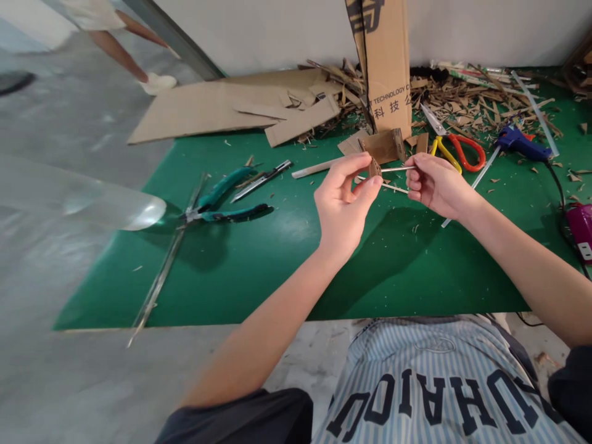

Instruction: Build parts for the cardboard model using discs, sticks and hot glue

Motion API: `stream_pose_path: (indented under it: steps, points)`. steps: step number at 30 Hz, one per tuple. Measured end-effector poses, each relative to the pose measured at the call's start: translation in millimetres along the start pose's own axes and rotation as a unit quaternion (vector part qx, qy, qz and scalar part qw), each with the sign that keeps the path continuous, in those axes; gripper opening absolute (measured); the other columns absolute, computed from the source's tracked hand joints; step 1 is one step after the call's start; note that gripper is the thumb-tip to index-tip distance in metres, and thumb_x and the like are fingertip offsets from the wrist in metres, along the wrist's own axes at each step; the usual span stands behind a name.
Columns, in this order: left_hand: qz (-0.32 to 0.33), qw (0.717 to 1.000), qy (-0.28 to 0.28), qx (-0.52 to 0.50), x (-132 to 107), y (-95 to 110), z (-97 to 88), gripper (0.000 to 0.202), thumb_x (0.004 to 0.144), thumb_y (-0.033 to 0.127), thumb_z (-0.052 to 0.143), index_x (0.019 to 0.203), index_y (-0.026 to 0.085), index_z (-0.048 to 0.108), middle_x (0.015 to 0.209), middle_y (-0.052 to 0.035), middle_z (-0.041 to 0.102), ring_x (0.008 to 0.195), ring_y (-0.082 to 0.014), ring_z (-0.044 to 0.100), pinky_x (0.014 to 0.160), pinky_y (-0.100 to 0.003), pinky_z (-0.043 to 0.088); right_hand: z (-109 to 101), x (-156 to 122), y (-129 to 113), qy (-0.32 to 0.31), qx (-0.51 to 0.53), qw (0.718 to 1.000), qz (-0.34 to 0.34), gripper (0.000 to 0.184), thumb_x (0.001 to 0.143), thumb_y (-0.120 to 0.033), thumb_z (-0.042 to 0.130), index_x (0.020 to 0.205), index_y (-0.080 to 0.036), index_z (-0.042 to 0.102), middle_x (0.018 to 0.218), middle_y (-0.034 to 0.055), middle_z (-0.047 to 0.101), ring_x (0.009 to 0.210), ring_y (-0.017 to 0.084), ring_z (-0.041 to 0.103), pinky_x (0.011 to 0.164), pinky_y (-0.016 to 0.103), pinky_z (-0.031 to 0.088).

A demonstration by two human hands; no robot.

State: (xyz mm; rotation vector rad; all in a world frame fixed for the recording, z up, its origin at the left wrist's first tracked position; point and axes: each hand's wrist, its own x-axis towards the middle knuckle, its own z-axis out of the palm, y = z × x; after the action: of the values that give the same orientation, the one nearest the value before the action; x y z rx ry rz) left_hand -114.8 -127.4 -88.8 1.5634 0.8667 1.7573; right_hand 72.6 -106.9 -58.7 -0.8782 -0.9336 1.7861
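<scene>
The left hand has its grip on a small cardboard piece over the bench, and the right hand pinches a thin stick at it; pushing hard could bend the card. There's room between the pliers and hands, but scissors and glue gun crowd the right.

The green tabletop looked smooth, with a soft sheen. The upright panel was matt brown cardboard, and the small pinched piece was cardboard too, rough at its edge. The scissors paired shiny metal blades with glossy plastic handles; the glue gun was smooth blue plastic, the striped shirt cloth, the grey floor smooth and concrete-like
</scene>
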Motion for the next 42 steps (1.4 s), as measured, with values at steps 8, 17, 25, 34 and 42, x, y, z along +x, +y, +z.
stream_pose_path:
  steps: [8,17,25,34,42]
  points:
    - [0.147,0.983,-0.091,0.061,0.9,16.8,0.0,0.035,0.092,0.033,0.075,0.126,0.036,0.069,0.125,-0.0024,0.071,0.12,-0.0208,0.07,0.093,-0.032,0.065,-10.0,-2.5,10.2,-0.144,-0.039,0.989,0.003,0.034,0.077,-0.043,0.087,0.081,-0.02,0.062,0.08,-0.0036,0.054,0.073,0.009,0.052,0.062,0.02,0.051]
    - [0.202,0.968,-0.099,0.11,2.4,20.1,-1.6,0.037,0.091,0.033,0.076,0.127,0.033,0.068,0.122,-0.003,0.074,0.119,-0.0211,0.071,0.091,-0.034,0.067,-7.8,-0.6,16.3,-0.172,-0.063,0.983,-0.01,0.042,0.072,-0.052,0.089,0.082,-0.019,0.064,0.077,-0.0041,0.052,0.069,0.008,0.049,0.062,0.021,0.048]
    - [0.046,0.99,-0.028,0.129,-4.1,25.0,-0.7,0.037,0.082,0.056,0.079,0.104,0.026,0.075,0.119,-0.0054,0.076,0.121,-0.0267,0.071,0.098,-0.043,0.065,2.2,-6.5,11.2,-0.126,-0.133,0.978,-0.098,0.045,0.078,-0.06,0.081,0.079,-0.021,0.058,0.063,-0.0087,0.04,0.053,0.006,0.032,0.047,0.023,0.027]
    - [0.017,0.998,0.016,0.064,-3.6,13.2,3.9,0.024,0.09,0.048,0.074,0.098,0.026,0.078,0.114,-0.0026,0.08,0.107,-0.0223,0.078,0.097,-0.04,0.066,16.0,-14.2,10.0,-0.039,-0.205,0.973,-0.094,0.051,0.081,-0.068,0.073,0.07,-0.023,0.051,0.053,-0.0101,0.032,0.048,0.007,0.023,0.043,0.025,0.017]
    - [-0.016,1.0,0.026,0.006,-5.0,10.0,8.2,0.02,0.092,0.043,0.073,0.098,0.025,0.077,0.111,-0.0026,0.081,0.101,-0.0196,0.08,0.095,-0.036,0.067,23.0,-16.0,13.6,0.013,-0.22,0.97,-0.107,0.046,0.087,-0.053,0.074,0.067,-0.024,0.045,0.056,-0.0093,0.033,0.05,0.007,0.025,0.046,0.026,0.021]
